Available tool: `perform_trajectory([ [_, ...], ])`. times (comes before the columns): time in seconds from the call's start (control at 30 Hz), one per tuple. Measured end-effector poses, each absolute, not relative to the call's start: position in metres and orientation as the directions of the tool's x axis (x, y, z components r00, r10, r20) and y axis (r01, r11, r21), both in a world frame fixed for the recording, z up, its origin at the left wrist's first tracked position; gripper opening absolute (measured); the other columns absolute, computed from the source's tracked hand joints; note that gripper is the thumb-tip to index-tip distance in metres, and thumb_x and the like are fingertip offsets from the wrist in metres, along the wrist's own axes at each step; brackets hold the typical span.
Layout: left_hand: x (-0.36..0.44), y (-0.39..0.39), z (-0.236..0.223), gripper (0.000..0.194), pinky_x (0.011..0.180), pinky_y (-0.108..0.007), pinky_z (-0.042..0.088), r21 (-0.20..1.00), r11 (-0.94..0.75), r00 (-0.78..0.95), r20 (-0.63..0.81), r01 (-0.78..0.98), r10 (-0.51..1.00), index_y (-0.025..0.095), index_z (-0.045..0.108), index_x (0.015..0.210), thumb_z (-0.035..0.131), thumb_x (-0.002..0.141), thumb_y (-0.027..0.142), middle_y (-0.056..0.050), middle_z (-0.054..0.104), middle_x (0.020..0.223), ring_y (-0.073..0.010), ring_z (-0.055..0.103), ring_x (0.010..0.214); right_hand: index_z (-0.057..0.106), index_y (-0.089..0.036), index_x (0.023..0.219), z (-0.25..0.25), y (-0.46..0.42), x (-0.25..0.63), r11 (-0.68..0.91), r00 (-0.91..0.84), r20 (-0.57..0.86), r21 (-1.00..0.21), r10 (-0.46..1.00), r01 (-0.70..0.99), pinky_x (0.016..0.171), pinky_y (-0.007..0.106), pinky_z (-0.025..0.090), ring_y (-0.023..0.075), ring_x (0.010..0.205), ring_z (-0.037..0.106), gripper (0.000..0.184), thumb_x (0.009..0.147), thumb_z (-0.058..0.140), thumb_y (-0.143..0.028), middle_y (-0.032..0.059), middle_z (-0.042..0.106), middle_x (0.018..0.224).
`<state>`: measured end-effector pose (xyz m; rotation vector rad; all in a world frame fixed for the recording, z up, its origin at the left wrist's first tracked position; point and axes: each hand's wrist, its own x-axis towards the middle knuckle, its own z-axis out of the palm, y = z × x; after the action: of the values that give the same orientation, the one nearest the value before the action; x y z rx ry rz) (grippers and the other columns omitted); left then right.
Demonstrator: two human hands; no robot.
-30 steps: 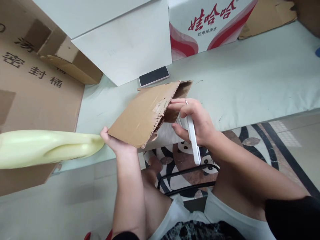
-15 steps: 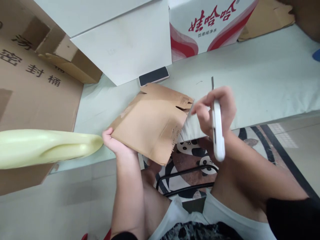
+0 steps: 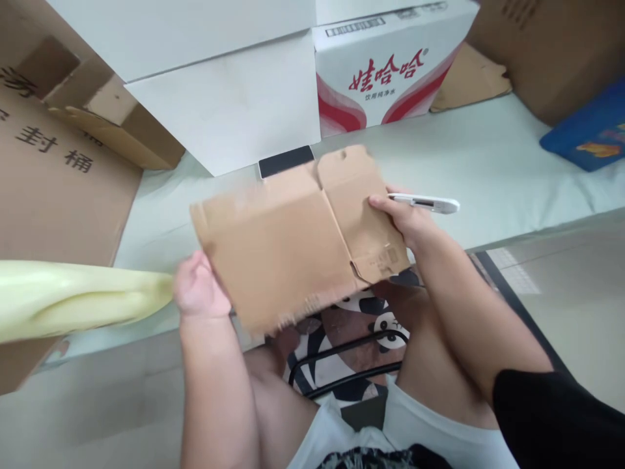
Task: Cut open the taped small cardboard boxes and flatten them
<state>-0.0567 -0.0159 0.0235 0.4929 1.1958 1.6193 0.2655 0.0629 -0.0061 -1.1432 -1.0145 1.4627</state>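
Note:
A flattened piece of brown cardboard (image 3: 273,251) is held up over my lap, its notched flap on the right and one torn, ragged lower edge. My right hand (image 3: 407,215) grips that flap, thumb on top and fingers behind. The same hand also keeps a white utility knife (image 3: 434,204), its handle pointing right, away from the sheet. My left hand (image 3: 200,286) is at the cardboard's left edge, smeared by motion. Its fingers are curled, and I cannot tell whether they grip the edge.
A pale green cloth (image 3: 488,169) covers the bench. A phone (image 3: 286,161) lies against a white box (image 3: 234,111), beside a red-and-white carton (image 3: 385,85). Large brown boxes (image 3: 58,195) stand left, near a pale yellow smooth object (image 3: 88,299). A blue package (image 3: 590,133) is at right.
The cardboard has been turned so that its notched flap faces right. My right hand, earlier apart from it with the knife upright, now grips the flap. My left hand has shifted left.

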Motion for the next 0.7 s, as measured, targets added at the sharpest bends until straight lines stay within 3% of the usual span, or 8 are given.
perform_trajectory([
  [0.1,-0.053,-0.010,0.016,0.051,0.092,-0.048,0.063,0.935,0.055,-0.352,-0.187,-0.351,0.917,0.017,0.070,0.096,0.090,0.052,0.031,-0.009,0.079,0.083,-0.0374,0.075,0.104,0.072,-0.025,0.101,-0.001,0.059,0.269,-0.112,0.100,-0.145,-0.954,0.984,-0.277,0.070,0.035,0.063,0.0221,0.083,0.074,0.053,0.057,0.091,-0.049,0.0018,0.080,0.093],
  [0.2,-0.051,-0.009,0.015,0.057,0.084,-0.044,0.064,0.953,0.069,-0.309,-0.163,-0.294,0.937,0.015,0.070,0.098,0.095,0.051,0.035,-0.010,0.078,0.082,-0.0354,0.077,0.095,0.072,-0.023,0.095,0.003,0.038,0.286,-0.217,-0.040,-0.214,-0.943,0.976,-0.252,0.066,0.033,0.061,0.0220,0.079,0.074,0.049,0.059,0.090,-0.050,0.0038,0.079,0.089],
  [0.3,-0.051,-0.013,0.019,0.056,0.073,-0.038,0.062,0.957,0.204,-0.228,-0.250,-0.206,0.941,0.015,0.069,0.104,0.093,0.056,0.031,-0.008,0.078,0.085,-0.0288,0.077,0.081,0.072,-0.021,0.085,0.007,0.002,0.321,-0.374,-0.149,-0.361,-0.925,0.921,-0.072,0.057,0.031,0.058,0.0214,0.070,0.070,0.042,0.057,0.092,-0.045,0.0061,0.077,0.082],
  [0.4,-0.051,-0.016,0.021,0.048,0.070,-0.032,0.057,0.956,0.277,-0.252,-0.294,-0.100,0.922,0.021,0.066,0.108,0.084,0.066,0.036,-0.005,0.078,0.097,-0.0206,0.075,0.075,0.073,-0.020,0.081,0.018,-0.029,0.371,-0.375,0.301,-0.382,-0.923,0.874,-0.083,0.058,0.038,0.058,0.0239,0.063,0.067,0.039,0.050,0.090,-0.038,0.0093,0.076,0.078],
  [0.5,-0.049,-0.017,0.019,0.043,0.078,-0.031,0.055,0.958,0.276,-0.311,-0.286,-0.076,0.907,0.021,0.065,0.101,0.079,0.067,0.042,-0.005,0.077,0.100,-0.0187,0.074,0.083,0.068,-0.024,0.076,0.040,-0.038,0.420,-0.253,0.593,-0.227,-0.967,0.773,-0.041,0.050,0.035,0.050,0.0200,0.058,0.061,0.024,0.056,0.079,-0.031,0.0089,0.074,0.080],
  [0.57,-0.046,-0.015,0.017,0.042,0.081,-0.032,0.054,0.954,0.293,-0.300,-0.299,-0.065,0.906,0.021,0.066,0.097,0.079,0.064,0.045,-0.006,0.077,0.098,-0.0201,0.072,0.089,0.060,-0.025,0.068,0.055,-0.034,0.444,-0.120,0.728,-0.045,-0.991,0.685,0.052,0.044,0.030,0.035,0.0134,0.051,0.052,0.017,0.061,0.074,-0.028,0.0051,0.066,0.072],
  [0.63,-0.042,-0.013,0.016,0.044,0.084,-0.034,0.053,0.949,0.315,-0.265,-0.312,-0.033,0.912,0.021,0.066,0.095,0.079,0.063,0.048,-0.007,0.076,0.099,-0.0222,0.071,0.093,0.050,-0.024,0.063,0.065,-0.023,0.460,-0.076,0.790,0.101,-0.980,0.604,0.183,0.042,0.028,0.024,0.0081,0.045,0.041,0.023,0.068,0.073,-0.025,0.0003,0.055,0.063],
  [0.7,-0.038,-0.011,0.014,0.046,0.086,-0.037,0.052,0.944,0.329,-0.229,-0.321,-0.001,0.919,0.021,0.066,0.094,0.079,0.062,0.051,-0.008,0.076,0.101,-0.0240,0.070,0.096,0.044,-0.024,0.063,0.070,-0.005,0.468,-0.139,0.807,0.186,-0.940,0.560,0.313,0.043,0.030,0.024,0.0049,0.042,0.036,0.030,0.079,0.069,-0.025,-0.0023,0.050,0.061],
])
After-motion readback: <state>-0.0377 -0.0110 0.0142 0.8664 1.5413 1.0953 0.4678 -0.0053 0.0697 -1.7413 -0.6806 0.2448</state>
